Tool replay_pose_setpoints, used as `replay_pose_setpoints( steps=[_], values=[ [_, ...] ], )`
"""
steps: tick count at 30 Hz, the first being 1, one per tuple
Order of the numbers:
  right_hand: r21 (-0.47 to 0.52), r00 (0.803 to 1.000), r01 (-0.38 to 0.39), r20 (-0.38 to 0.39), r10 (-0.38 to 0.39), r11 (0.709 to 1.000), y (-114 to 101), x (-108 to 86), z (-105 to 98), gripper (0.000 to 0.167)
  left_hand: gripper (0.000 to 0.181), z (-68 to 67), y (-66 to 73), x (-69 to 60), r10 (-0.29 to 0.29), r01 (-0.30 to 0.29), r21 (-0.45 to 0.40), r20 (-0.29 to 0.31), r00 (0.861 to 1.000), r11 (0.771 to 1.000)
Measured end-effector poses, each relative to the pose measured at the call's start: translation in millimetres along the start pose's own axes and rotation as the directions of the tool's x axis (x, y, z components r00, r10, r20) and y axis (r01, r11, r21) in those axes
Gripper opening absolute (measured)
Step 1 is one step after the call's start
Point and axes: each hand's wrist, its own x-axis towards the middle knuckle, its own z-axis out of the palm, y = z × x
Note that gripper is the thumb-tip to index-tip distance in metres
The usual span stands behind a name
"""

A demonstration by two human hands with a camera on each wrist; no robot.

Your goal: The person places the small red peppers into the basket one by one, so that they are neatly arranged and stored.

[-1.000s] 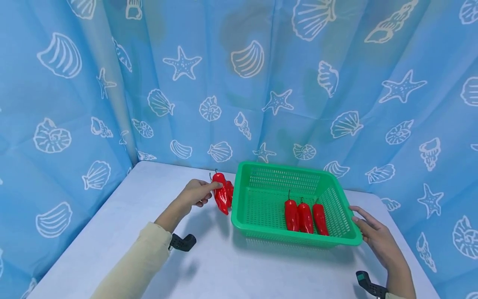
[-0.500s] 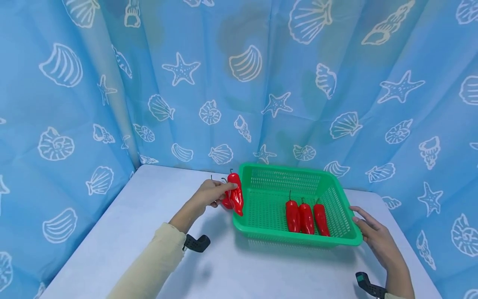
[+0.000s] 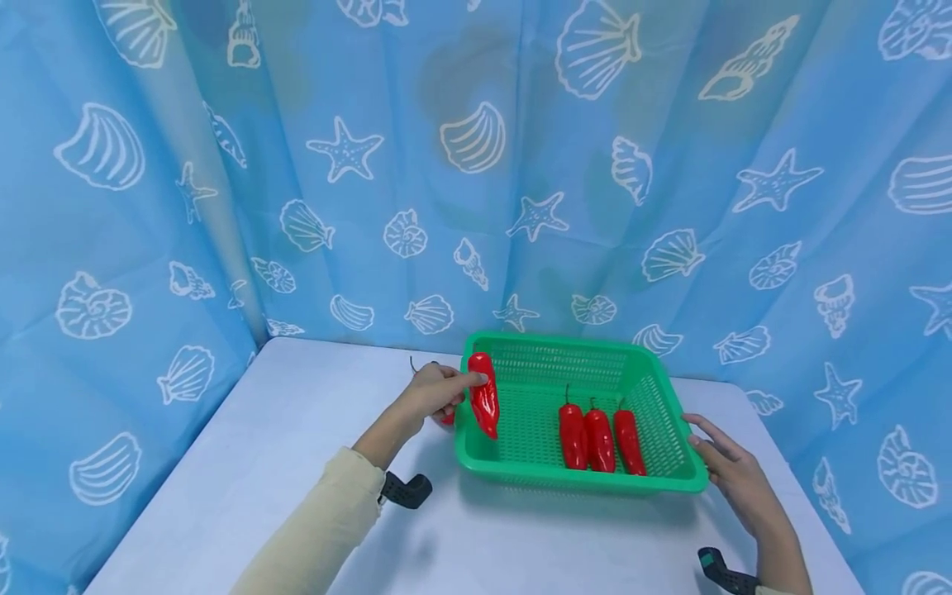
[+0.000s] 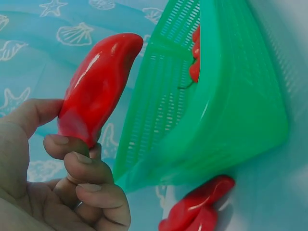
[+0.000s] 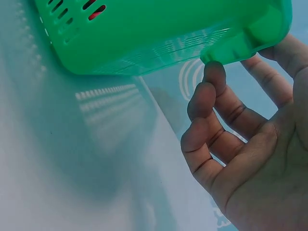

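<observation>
One held pepper: a long, glossy red, tapering pepper, hanging over the left end of a green, rectangular, slotted plastic basket; how high above its floor I cannot tell.
Left grip: my left grip is clamped on that pepper's stem-end half, thumb on one face and fingers on the other.
Pepper's long axis: close to upright on my head feed, stem end towards the back edge of the white bench, tip towards the near edge.
Deciding relation: the pepper lies on the right side of my left grip, just inward of the basket's left rim; the left hand is plainly the nearer one.
Right grip: my right grip holds the rim at the basket's other end, by the bench's right edge, well apart from the pepper.
Basket: along the back edge, its right end towards the back right corner.
Peppers inside: three long red peppers, side by side in the right half, stems towards the back edge.
Peppers outside: shiny red peppers on the bench just beside the basket's left end; apparently two or more, count unclear.
</observation>
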Motion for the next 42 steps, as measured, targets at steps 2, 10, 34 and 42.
replay_pose_setpoints(
  steps=[2, 10, 34, 42],
  values=[
    [0.002, 1.0, 0.012, 0.004, -0.012, 1.0, -0.4, 0.5, -1.2, 0.076, 0.039, 2.7, 1.6, 0.5, -0.002, 0.002, -0.001, 0.004, 1.0, 1.0],
    [0.012, 1.0, -0.012, 0.007, 0.012, 1.0, 3.1, 2.4, -2.3, 0.078, 0.036, 13.3, 7.2, 2.1, 0.002, -0.002, 0.009, 0.025, 1.0, 1.0],
    [-0.033, 0.998, -0.065, 0.017, 0.065, 0.997, -5.1, -0.2, -5.3, 0.081, 0.037, 53.9, 21.4, 22.6, 0.042, -0.045, 0.029, 0.092, 0.995, 0.999],
    [-0.043, 0.998, -0.043, 0.034, 0.045, 0.998, -1.7, 1.0, -8.4, 0.077, 0.045, 68.8, 25.1, 30.6, -0.014, 0.002, 0.12, 0.093, 0.996, 0.993]
  ],
)
